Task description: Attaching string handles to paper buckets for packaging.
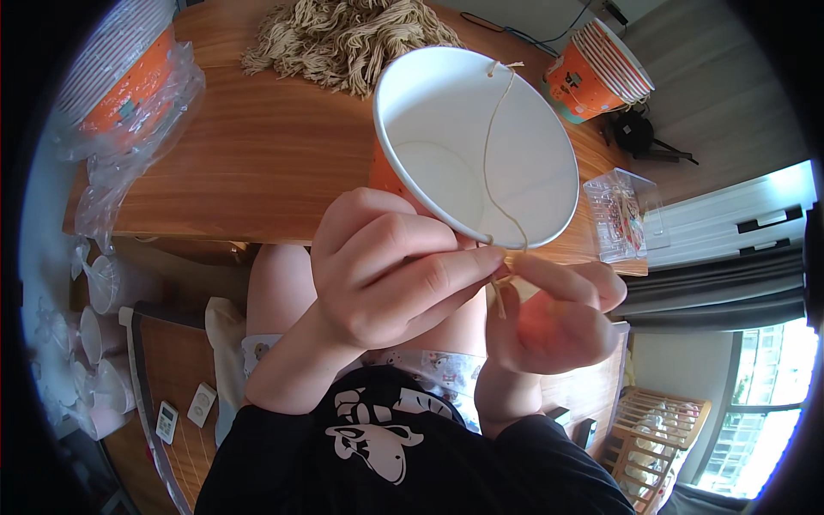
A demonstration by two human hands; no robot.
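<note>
A wooden crib (648, 439) stands near a window (755, 429); a curtain (721, 292) hangs.

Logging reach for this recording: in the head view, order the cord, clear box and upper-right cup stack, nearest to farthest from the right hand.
1. Cord: nearest, its lower end at the right hand.
2. Clear box: to the right, at the table's edge.
3. Cup stack: farthest, beyond the box.

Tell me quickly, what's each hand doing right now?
Left hand: closed, fingers holding the white-lined paper bucket at its near rim.
Right hand: closed, thumb and finger pinching the thin string beside that rim.
</note>
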